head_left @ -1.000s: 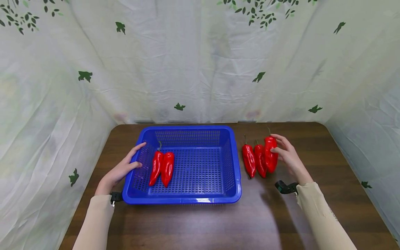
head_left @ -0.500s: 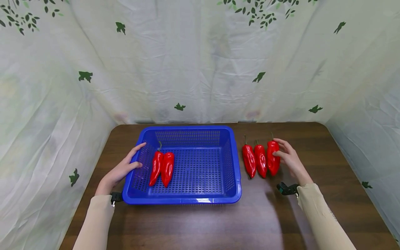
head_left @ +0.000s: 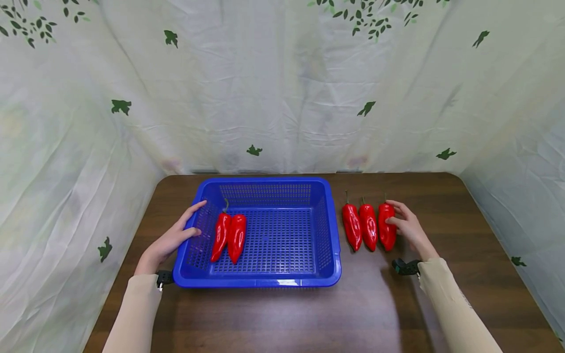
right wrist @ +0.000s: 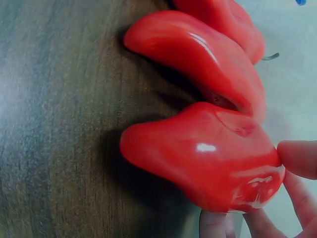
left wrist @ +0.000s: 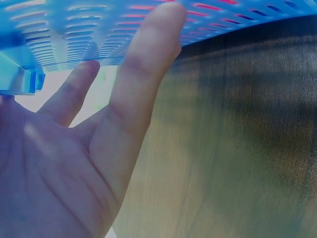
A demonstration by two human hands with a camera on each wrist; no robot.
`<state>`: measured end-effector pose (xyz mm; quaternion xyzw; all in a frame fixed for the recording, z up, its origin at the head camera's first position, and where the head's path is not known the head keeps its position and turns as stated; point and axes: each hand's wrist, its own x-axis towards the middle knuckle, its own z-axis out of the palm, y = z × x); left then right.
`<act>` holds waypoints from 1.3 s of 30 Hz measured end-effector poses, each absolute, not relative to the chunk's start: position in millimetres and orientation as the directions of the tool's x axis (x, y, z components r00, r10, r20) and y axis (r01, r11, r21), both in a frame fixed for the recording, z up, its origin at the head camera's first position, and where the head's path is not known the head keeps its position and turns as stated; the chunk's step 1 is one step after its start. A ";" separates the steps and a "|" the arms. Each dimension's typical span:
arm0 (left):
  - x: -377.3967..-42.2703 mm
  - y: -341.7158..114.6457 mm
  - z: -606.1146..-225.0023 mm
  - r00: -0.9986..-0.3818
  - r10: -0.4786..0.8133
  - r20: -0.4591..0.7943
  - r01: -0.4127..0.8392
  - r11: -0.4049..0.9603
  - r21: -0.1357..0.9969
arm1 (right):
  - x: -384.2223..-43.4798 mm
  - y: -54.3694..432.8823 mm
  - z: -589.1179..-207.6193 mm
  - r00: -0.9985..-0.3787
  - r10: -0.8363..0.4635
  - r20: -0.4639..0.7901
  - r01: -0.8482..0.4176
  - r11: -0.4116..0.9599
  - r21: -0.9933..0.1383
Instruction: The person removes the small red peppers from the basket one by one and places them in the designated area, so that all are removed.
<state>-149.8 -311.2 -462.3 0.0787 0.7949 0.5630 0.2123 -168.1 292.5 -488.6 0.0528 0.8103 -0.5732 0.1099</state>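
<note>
My left hand [head_left: 167,245] rests at the left rim of a blue slotted plastic basket [head_left: 256,283], fingers fairly straight and spread. In the left wrist view its thumb [left wrist: 133,74] lies against the slotted wall. Two long red peppers lie side by side in the basket's left part: one [head_left: 220,238] with its stem up, another [head_left: 237,240] beside it. On the table right of the basket, my right hand [head_left: 410,228] pinches the rightmost red pepper [right wrist: 198,148] between thumb and fingers near its stem end. To its left lie a middle pepper [head_left: 368,228] and a third [head_left: 351,228].
The brown wooden table [head_left: 247,323] carries the basket and the row of peppers. A pale leaf-patterned curtain [head_left: 282,98] hangs behind the table and along both sides. Each wrist wears a small black camera, the right one [head_left: 405,267] beside the sleeve.
My right hand has moved the pepper it holds right and toward me, from overlapping the middle pepper to a spot beside it. My left hand and the basket have stayed put.
</note>
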 end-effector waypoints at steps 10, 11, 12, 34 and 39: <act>-149.8 -309.5 -460.2 -0.897 0.370 -0.242 -0.110 0.343 0.933 | -170.1 289.8 -490.5 -0.973 -0.045 -0.226 0.190 0.403 -0.896; -149.7 -309.2 -459.8 -0.896 0.372 -0.241 -0.110 0.342 0.933 | -170.2 289.7 -490.6 -0.973 -0.046 -0.224 0.187 0.407 -0.894; -149.4 -308.8 -459.3 -0.897 0.371 -0.242 -0.110 0.341 0.933 | -170.3 289.8 -491.0 -0.974 -0.046 -0.224 0.186 0.410 -0.893; -150.9 -312.0 -463.3 -0.898 0.373 -0.234 -0.104 0.338 0.935 | -169.9 285.7 -491.8 -0.970 -0.039 -0.239 0.203 0.408 -0.890; -150.3 -311.2 -462.3 -0.897 0.375 -0.233 -0.104 0.332 0.938 | -169.3 286.7 -490.6 -0.974 -0.008 -0.228 0.206 0.390 -0.897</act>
